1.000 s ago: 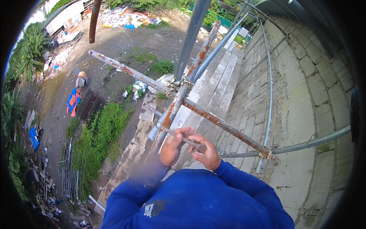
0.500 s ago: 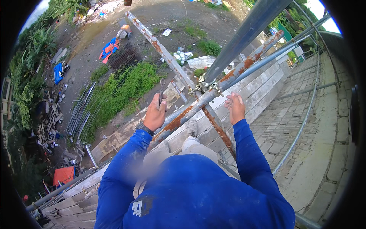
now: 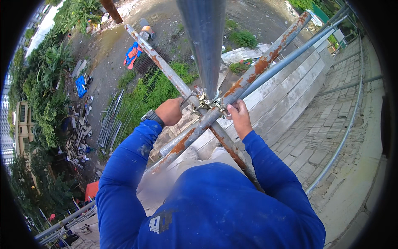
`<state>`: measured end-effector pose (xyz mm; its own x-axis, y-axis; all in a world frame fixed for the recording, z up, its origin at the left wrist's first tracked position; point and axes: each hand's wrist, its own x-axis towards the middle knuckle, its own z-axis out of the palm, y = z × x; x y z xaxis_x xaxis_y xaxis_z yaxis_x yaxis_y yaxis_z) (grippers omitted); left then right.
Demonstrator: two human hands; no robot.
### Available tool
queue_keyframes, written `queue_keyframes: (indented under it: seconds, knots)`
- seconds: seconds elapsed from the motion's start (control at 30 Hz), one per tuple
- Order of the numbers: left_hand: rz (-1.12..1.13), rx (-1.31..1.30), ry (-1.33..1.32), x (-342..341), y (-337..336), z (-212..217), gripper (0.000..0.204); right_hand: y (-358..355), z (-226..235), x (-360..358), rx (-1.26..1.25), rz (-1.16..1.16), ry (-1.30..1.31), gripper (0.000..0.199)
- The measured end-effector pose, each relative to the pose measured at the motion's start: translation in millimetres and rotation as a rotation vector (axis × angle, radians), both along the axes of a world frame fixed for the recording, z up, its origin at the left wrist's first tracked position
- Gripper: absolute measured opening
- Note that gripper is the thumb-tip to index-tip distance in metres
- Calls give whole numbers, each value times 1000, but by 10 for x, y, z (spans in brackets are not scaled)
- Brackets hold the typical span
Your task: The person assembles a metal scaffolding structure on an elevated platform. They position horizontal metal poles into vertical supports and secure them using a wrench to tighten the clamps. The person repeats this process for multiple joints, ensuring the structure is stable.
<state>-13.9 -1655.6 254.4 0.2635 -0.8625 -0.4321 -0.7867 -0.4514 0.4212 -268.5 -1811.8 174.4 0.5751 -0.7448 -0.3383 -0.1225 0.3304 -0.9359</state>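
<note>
My left hand point(image 3: 169, 112) is closed around a thin metal wrench point(image 3: 188, 98). The wrench's far end meets the scaffold clamps point(image 3: 204, 102), though the exact contact is too small to make out. On the other side, my right hand point(image 3: 240, 119) pinches a bolt end of the right-hand clamp point(image 3: 219, 108) between thumb and fingers. The clamps sit where a grey upright pipe point(image 3: 202, 50) meets a rust-patched horizontal pipe point(image 3: 259, 68) and a second rusty pipe point(image 3: 163, 68) running away to the far left.
Below the pipes are scaffold planks point(image 3: 286, 87), with my legs over them. A block wall point(image 3: 348, 137) rises at the right, with a thin pipe point(image 3: 331, 162) along it. Far below lie grass point(image 3: 145, 93), bundled metal rods point(image 3: 111, 120) and debris on dirt ground.
The wrench, held raised before, is now down at the clamps in my left hand. My right hand has moved left, from free air onto the clamp bolt. The view has shifted.
</note>
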Motion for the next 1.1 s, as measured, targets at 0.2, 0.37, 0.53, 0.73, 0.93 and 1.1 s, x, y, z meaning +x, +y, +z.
queue_keyframes:
  seconds: [0.2,0.37,0.53,0.73,0.93,1.1]
  knots:
    - [-274,224,179,172,-409,366,15,145,-48,7,-56,-17,0,69]
    - [-351,461,172,239,-675,414,11,303,-224,-65,-90,-37,-118,81]
    - [-435,-44,-41,204,-288,56,23,579,-234,62,-190,-37,-110,86]
    - [-444,189,-11,215,-412,190,41,614,-432,214,-318,-116,-55,83]
    - [-244,48,122,47,-196,207,44,564,-277,243,-286,-105,1,78]
    - [-154,-43,122,-17,-167,145,38,553,-433,263,-427,-107,79,81]
